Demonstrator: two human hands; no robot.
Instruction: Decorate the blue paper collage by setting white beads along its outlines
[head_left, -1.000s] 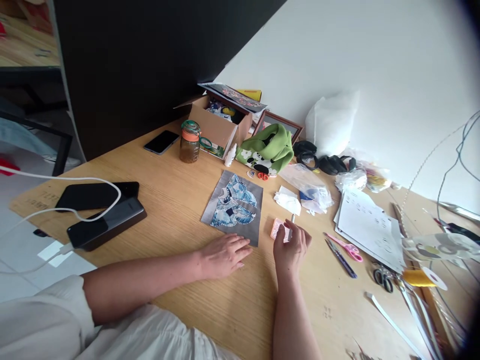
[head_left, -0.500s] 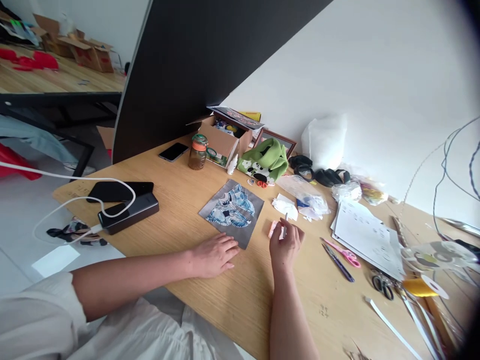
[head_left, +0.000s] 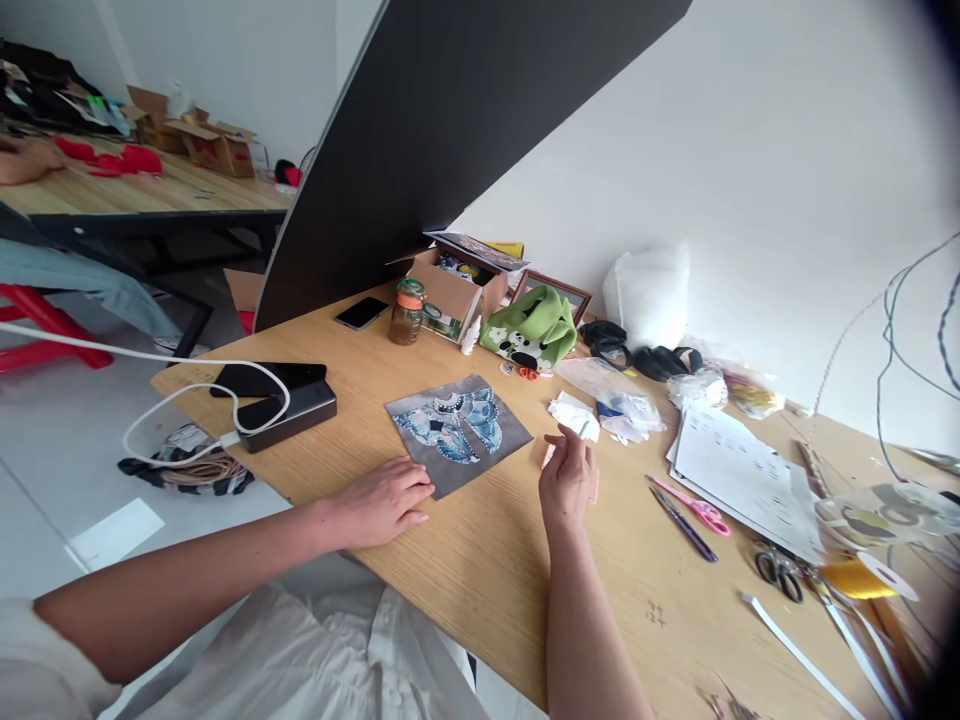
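A grey square sheet (head_left: 469,435) with a blue-and-white butterfly-like picture, edged with small pale dots, lies flat on the wooden table. My left hand (head_left: 386,500) rests palm down at its near left edge, fingers stretched out, fingertips touching the sheet's border. To the right of the sheet, my right hand (head_left: 568,485) is curled with its fingers closed; the slim white pen seen in it a moment ago is now mostly hidden by the fingers. Partly beneath that hand is a small pink-and-white piece (head_left: 594,485). Crumpled white paper (head_left: 574,414) lies just beyond.
Scissors with pink handles (head_left: 705,512), a purple pen-like tool (head_left: 684,522) and papers (head_left: 742,470) lie right. Behind stand a jar (head_left: 406,315), a carton (head_left: 450,290) and a green cloth bag (head_left: 532,325). A cabled power bank (head_left: 289,418) lies left. A co-worker's arm (head_left: 26,160) shows far left.
The grey sheet has turned on the table. My left hand has shifted left along its edge, and my right hand has curled so the pen is hidden. The view has swung left.
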